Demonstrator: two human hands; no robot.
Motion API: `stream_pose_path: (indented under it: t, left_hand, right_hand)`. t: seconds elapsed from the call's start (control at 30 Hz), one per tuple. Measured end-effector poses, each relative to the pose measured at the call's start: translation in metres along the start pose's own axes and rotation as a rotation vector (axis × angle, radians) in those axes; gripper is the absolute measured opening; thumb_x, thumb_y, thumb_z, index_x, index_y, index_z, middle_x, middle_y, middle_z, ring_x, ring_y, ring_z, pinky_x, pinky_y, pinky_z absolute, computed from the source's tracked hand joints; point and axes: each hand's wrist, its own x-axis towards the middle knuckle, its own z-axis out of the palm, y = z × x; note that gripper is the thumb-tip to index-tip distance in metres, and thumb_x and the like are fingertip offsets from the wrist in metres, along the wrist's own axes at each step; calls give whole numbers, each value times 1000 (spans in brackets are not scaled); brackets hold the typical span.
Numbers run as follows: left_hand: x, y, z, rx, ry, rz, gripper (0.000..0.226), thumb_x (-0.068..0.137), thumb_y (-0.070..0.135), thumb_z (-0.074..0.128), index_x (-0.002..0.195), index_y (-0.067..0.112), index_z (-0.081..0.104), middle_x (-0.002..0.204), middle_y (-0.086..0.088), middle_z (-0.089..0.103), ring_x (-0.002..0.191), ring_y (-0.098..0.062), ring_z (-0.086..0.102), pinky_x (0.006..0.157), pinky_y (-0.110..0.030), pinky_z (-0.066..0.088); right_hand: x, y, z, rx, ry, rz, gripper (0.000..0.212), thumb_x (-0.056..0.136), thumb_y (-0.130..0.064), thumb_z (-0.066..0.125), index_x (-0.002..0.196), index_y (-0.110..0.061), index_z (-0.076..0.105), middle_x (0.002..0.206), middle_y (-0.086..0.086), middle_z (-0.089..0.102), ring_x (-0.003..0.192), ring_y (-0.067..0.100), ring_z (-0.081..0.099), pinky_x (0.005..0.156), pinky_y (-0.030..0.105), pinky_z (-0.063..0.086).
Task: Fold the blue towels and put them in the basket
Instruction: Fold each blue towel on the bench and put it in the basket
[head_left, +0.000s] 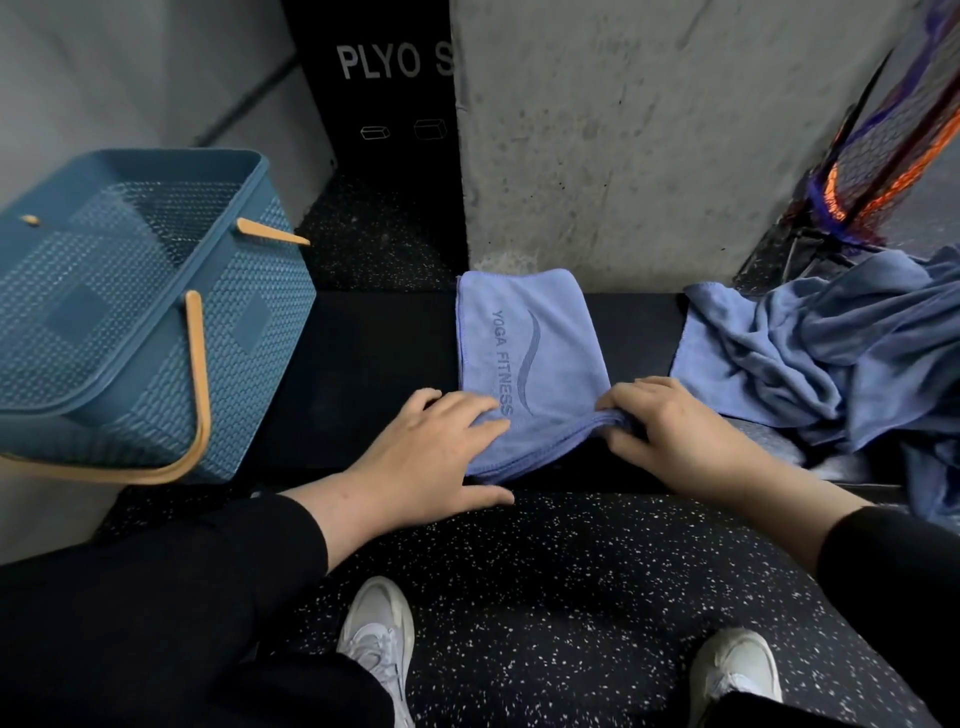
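One blue towel (524, 358) lies on the dark counter (363, 364) in front of the person, already folded into a narrow strip with its printed side up, its far end against the concrete pillar (649, 130) and its near end under both hands. The left hand (436, 447) rests flat on the near left corner, fingers straight and slightly spread, pressing the cloth down. The right hand (670, 421) has its fingers curled around the bunched near right edge, gripping the layers there, which suggests another fold across the width is being started or squared up. To the right, a heap of blue towels (831, 353) sits crumpled on the counter, touching nothing of the folded one, and none of it looks folded yet. The blue basket (156, 291) stands at the left end of the counter, well apart from the towel, handles down, and its visible inside shows no towels. Judged from this, the task is at an early stage: one towel is part folded, nothing has gone into the basket, and the whole heap remains to be done
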Motion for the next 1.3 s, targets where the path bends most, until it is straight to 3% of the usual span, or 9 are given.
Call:
stream_pose_path:
  t: [0.13,0.27,0.43,0.53,0.63,0.73,0.83,1.07,1.3]
  left_hand:
    - [5,5,-1,-196,91,-39,37,84,41,44,104,21,69,105,7,59,101,-15,55,102,-33,40]
    - [11,4,-11,-404,141,-245,13,87,28,56,96,26,65,86,15,60,88,-14,51,81,-26,38]
    - [16,-7,-21,-256,12,-159,38,86,37,66,123,30,56,100,20,58,99,-10,52,93,-28,39]
    - [17,-4,-19,-138,9,-117,38,86,39,67,120,28,56,102,18,56,97,-11,54,92,-27,37]
    - [18,1,-23,-381,107,-285,10,87,30,61,89,26,51,84,14,54,80,-13,53,71,-33,43]
    - [21,0,-29,-627,151,-398,15,88,26,63,79,15,56,74,3,59,67,-15,53,66,-40,46]
    - [22,0,-39,-803,133,-428,18,90,27,65,79,15,59,67,3,55,63,-8,46,65,-36,42]
    - [21,-3,-51,-1177,1,-501,27,86,9,74,109,19,62,95,-6,76,82,-12,67,72,-33,54]
    - [63,-24,-54,-1119,249,-642,17,94,19,66,109,25,62,72,3,73,62,-4,64,60,-27,53]
  right_hand:
    - [3,-3,-5,51,-11,61,9,91,-35,60,96,-28,58,76,-8,62,79,13,57,75,25,43]
    - [0,2,4,-106,-26,-23,25,84,-28,71,105,-23,58,85,-14,57,81,14,55,82,28,37]
    - [5,-2,0,-1,-2,73,17,88,-32,67,102,-27,59,80,-16,60,77,10,55,70,28,41]
    - [6,-5,-7,87,-10,189,16,95,-40,59,88,-26,57,71,-14,61,70,4,57,64,22,45]
    - [10,-11,-13,238,-5,290,21,97,-44,56,84,-28,57,69,-13,61,63,2,54,61,18,41]
    - [13,-11,-17,357,29,378,23,96,-45,57,83,-27,59,64,-2,57,59,5,48,62,28,43]
    - [15,-14,-25,478,46,395,27,95,-45,58,84,-21,63,68,10,58,66,9,47,66,38,44]
    - [22,-23,-34,629,85,458,19,95,-34,63,88,-18,67,69,4,63,60,10,51,55,20,43]
    - [60,-3,-30,681,221,558,10,94,-15,60,95,-20,68,76,-2,65,60,7,50,52,20,40]
